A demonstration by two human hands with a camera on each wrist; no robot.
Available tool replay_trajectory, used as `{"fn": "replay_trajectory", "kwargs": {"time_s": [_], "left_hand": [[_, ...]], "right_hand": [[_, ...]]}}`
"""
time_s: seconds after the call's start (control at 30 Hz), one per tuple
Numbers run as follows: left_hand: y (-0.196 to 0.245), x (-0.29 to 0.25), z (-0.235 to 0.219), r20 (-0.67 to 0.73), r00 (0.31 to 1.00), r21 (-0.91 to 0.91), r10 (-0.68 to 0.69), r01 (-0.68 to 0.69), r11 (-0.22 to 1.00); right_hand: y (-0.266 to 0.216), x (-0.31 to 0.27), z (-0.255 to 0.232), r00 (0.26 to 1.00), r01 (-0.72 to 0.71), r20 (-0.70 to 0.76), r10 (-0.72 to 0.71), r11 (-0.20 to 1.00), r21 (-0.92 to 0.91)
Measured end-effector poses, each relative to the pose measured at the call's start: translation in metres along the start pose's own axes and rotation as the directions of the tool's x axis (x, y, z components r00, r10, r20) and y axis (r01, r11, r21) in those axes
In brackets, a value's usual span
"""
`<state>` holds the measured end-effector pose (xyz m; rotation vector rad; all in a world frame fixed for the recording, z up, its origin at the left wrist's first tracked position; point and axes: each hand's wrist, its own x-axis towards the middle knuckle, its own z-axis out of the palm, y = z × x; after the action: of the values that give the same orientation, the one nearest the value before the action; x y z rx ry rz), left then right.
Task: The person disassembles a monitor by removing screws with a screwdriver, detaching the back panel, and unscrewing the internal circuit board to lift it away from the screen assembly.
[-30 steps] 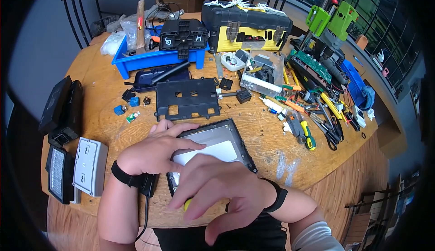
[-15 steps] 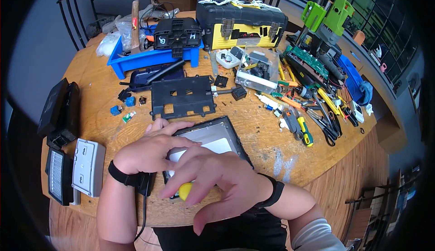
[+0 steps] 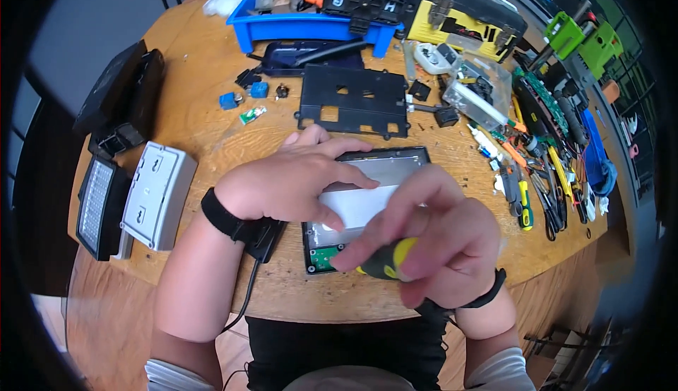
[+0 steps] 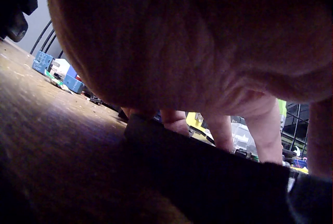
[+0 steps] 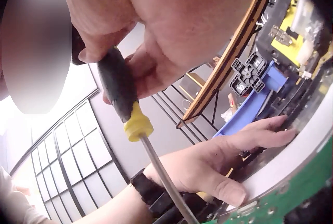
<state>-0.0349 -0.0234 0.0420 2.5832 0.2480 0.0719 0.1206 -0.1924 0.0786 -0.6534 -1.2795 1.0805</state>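
A black rectangular casing (image 3: 429,156) lies on the table in front of the person, with a metal plate and a white panel (image 3: 357,207) inside it. A green circuit board (image 3: 323,257) shows at its near corner. My left hand (image 3: 282,179) rests across the casing's left side with the fingers spread. Over the near right side, my right hand (image 3: 455,239) grips a screwdriver (image 5: 117,83) by its black and yellow handle. Its steel shaft (image 5: 166,182) points down to the circuit board in the right wrist view; the tip is out of sight.
Beyond the casing lies a black plastic plate (image 3: 353,101) with cutouts. A blue tray (image 3: 244,34) and a black and yellow toolbox (image 3: 452,31) stand at the back. Several hand tools (image 3: 558,179) crowd the right; a white box (image 3: 159,193) stands left.
The head view has tilted down and turned. The right hand has turned and curled around the screwdriver handle, where its fingers were looser before. The left hand stays on the casing.
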Motion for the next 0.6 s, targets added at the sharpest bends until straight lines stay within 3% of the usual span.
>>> {"fn": "replay_trajectory", "kwargs": {"time_s": [0.03,0.07,0.17,0.23,0.3,0.33,0.43,0.5,0.6], "left_hand": [[0.000,-0.001,0.000,-0.001,1.000,-0.006,-0.012,0.012,1.000],[0.000,-0.001,0.001,-0.011,1.000,-0.014,-0.007,0.007,1.000],[-0.004,-0.002,0.004,-0.018,1.000,-0.046,0.001,-0.002,0.999],[-0.005,-0.002,0.007,-0.074,0.996,-0.013,0.040,-0.041,0.999],[-0.005,-0.002,0.007,-0.056,0.998,-0.038,0.013,-0.016,0.999],[-0.006,-0.002,0.008,-0.059,0.998,-0.028,0.018,-0.019,0.999],[-0.006,-0.003,0.009,-0.055,0.998,-0.023,0.003,-0.005,1.000],[-0.005,-0.003,0.008,-0.050,0.999,-0.022,-0.010,0.009,1.000],[-0.004,-0.003,0.006,-0.037,0.999,-0.033,-0.016,0.015,0.999]], "right_hand": [[0.000,-0.001,0.000,0.999,-0.024,-0.021,0.025,0.999,0.029],[-0.002,0.000,-0.011,0.996,0.028,0.086,-0.011,0.980,-0.195],[-0.005,0.003,-0.001,0.998,-0.050,0.040,0.052,0.998,-0.037],[0.002,0.005,0.000,0.998,-0.043,0.043,0.045,0.998,-0.040],[0.011,0.008,-0.002,0.990,0.124,0.062,-0.123,0.992,-0.020],[0.013,0.010,-0.004,0.991,0.116,0.063,-0.115,0.993,-0.018],[0.011,0.010,-0.014,0.970,0.232,0.115,-0.212,0.949,-0.212],[0.015,0.010,-0.017,0.964,0.253,0.137,-0.228,0.945,-0.208],[0.024,0.011,-0.004,0.973,0.226,0.002,-0.229,0.959,-0.172]]}}
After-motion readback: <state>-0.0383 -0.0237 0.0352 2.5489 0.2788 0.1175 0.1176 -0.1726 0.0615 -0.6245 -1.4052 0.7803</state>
